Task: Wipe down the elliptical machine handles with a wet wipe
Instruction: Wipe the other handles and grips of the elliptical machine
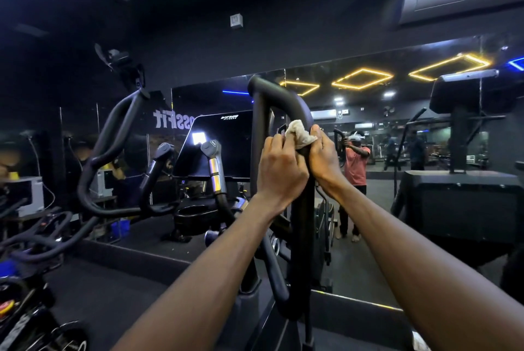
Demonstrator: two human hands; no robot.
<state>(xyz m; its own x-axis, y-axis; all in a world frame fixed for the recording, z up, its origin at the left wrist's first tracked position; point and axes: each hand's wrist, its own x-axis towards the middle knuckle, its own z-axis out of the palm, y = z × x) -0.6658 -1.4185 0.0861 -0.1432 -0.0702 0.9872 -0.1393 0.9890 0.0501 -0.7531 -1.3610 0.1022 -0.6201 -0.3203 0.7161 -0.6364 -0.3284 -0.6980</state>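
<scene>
Black, matte and dimly lit, a gym room spreads out with curved tubing everywhere. Far left, the looping black rubber-coated handle (113,135) of the elliptical machine bends up like a hook, untouched. Next to it sit two short grips with silver metal sensor bands (214,169) and a glossy dark console screen (221,143) tilted back and catching a small square of light. At centre rises the tall black arched handle (279,101), a thick smooth tube bent into an upside-down U. The person's left hand (279,169) is closed around its upright part just under the bend, fingers wrapped, probably to steady the swinging bar while it is cleaned. Touching it, the right hand (323,158) presses a crumpled off-white wet wipe (299,134) against the same tube; the wipe is bunched between the two hands and sticks up above the knuckles, soft and wrinkled against the hard rubber. Both hands are clamped together on the bar, forearms reaching up from below. Judging from the grip, wiping of this handle is underway, high on the bar. To the right, a wall mirror (397,129) reflects yellow diamond-shaped ceiling lights and a standing person, and a bulky black machine (459,180) stands beyond.
</scene>
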